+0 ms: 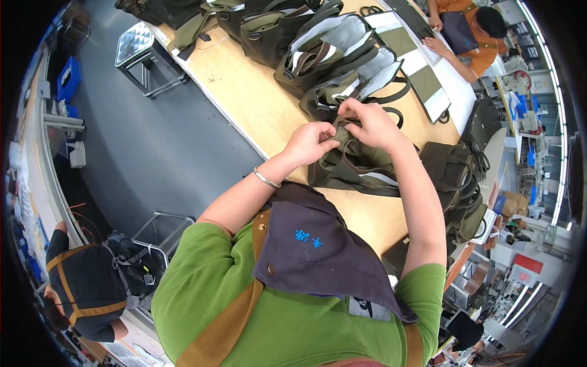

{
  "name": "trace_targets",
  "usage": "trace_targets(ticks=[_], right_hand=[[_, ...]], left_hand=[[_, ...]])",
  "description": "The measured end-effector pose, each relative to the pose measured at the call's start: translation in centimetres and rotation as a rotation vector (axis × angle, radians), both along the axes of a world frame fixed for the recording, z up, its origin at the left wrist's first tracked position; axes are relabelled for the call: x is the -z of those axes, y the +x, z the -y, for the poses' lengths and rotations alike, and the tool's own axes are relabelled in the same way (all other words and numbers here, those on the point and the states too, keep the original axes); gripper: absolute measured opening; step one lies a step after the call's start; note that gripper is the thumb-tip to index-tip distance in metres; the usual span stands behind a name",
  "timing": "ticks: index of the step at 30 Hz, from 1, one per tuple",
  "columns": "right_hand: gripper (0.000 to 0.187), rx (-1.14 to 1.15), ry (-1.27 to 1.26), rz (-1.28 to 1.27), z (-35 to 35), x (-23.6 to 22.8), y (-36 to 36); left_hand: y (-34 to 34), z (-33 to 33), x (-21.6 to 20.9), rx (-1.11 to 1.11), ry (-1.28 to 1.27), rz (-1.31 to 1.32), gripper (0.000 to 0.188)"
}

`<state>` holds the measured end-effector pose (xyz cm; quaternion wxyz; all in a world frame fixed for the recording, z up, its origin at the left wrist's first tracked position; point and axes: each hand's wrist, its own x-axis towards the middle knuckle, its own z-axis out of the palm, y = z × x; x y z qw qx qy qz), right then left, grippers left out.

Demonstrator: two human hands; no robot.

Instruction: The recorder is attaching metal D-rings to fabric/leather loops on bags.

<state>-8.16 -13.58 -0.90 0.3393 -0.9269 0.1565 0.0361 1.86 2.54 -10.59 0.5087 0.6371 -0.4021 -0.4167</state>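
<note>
An olive-green fabric bag (361,168) with dark straps and a pale lining lies at the near edge of the wooden table, in front of my body. My left hand (310,144) pinches the bag's upper edge from the left, thumb against fingers. Close beside it, my right hand (373,125) grips the same edge from the right, its fingertips bent inward. The two hands are a short way apart. What lies exactly between the fingertips is too small to make out beyond olive cloth. Just beyond the hands stands another open bag (333,92) with a pale lining.
More olive bags (263,33) stand in a row along the wooden table (244,82). Further dark bags (452,165) are stacked at right. A co-worker in orange (480,37) handles dark cloth across the table. A metal stool (143,52) stands on the left floor; another person (88,287) is lower left.
</note>
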Motion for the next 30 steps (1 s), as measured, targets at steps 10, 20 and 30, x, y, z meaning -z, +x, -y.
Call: trace_targets(ticks=[10,20,30], right_hand=[[0.029,-0.205,-0.585,0.160,-2.5,-0.8,-2.2],[0.003,-0.192,-0.660,0.063,-2.3,1.4,-2.3],[0.002,-0.158,-0.623,0.021,-2.1,1.1,-2.7]], left_hand=[[1.2,0.6,1.8,0.002,-0.003,-0.382,0.018],[0.7,-0.1,0.4,0.030,-0.088,-0.301,0.027],[1.1,-0.3,0.9,0.065,0.037,-0.319,0.017]])
